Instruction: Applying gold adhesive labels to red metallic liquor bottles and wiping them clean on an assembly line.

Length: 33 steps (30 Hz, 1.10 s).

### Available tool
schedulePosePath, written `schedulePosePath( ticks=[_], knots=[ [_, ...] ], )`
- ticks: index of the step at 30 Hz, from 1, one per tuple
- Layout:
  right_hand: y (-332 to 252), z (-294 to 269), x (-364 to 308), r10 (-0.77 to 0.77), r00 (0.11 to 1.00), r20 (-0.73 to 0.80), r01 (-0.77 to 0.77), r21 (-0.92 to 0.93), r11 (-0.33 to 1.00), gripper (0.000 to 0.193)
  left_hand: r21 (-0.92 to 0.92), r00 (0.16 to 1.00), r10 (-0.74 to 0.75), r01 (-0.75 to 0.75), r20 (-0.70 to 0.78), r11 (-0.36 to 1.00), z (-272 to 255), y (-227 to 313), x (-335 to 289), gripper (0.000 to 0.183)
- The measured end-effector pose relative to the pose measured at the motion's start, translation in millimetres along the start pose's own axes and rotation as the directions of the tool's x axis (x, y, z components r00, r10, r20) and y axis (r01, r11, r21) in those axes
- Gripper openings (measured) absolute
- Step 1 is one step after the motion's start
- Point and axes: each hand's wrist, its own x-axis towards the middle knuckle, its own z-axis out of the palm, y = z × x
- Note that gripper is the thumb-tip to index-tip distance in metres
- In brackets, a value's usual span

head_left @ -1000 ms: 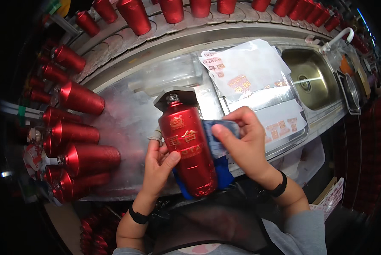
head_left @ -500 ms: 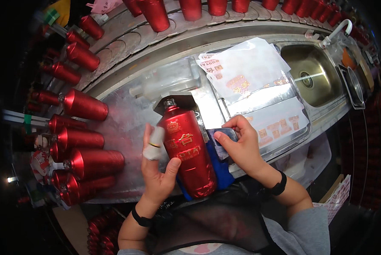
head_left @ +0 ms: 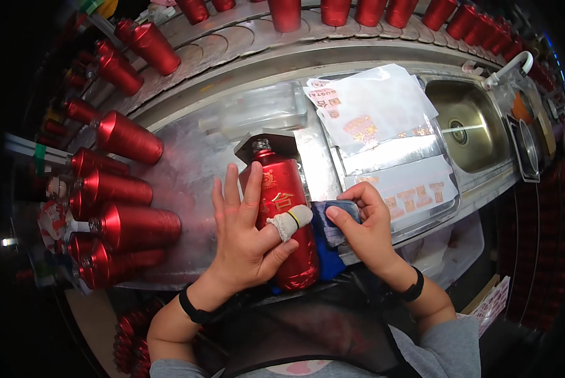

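A red bottle with a metal neck lies in front of me on the steel worktop, its neck pointing away. My left hand lies flat against the bottle's left side, fingers spread, with a white bandage on the thumb across the bottle. To the right of the bottle, my right hand pinches a small dark blue pad. A blue cloth shows under the bottle's base.
Several red bottles lie at the left of the worktop, more stand along the curved conveyor behind. Clear bags with label sheets lie at the right, next to a steel sink with a tap.
My left hand has moved from beneath the bottle onto its left side and spread open. My right hand has slid off the bottle to its right, still gripping the blue pad.
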Motion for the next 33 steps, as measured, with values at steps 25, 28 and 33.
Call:
schedulePosePath(
  ticks=[25, 28, 33],
  knots=[
    [1, 9, 27, 0.249, 0.876, 0.412, -0.305, 0.075, 0.949, 0.035, -0.920, 0.861, -0.505, 0.245, 0.061, 0.307, 27, -1, -20, 0.091],
    [-7, 6, 30, 0.319, 0.845, 0.430, -0.407, 0.127, 0.905, 0.030, -0.925, 0.861, -0.506, 0.231, 0.050, 0.302, 29, -1, -19, 0.092],
    [-4, 7, 33, 0.340, 0.843, 0.416, -0.411, 0.091, 0.907, 0.025, -0.937, 0.854, -0.515, 0.240, 0.079, 0.255, 29, -1, -20, 0.092]
  ],
)
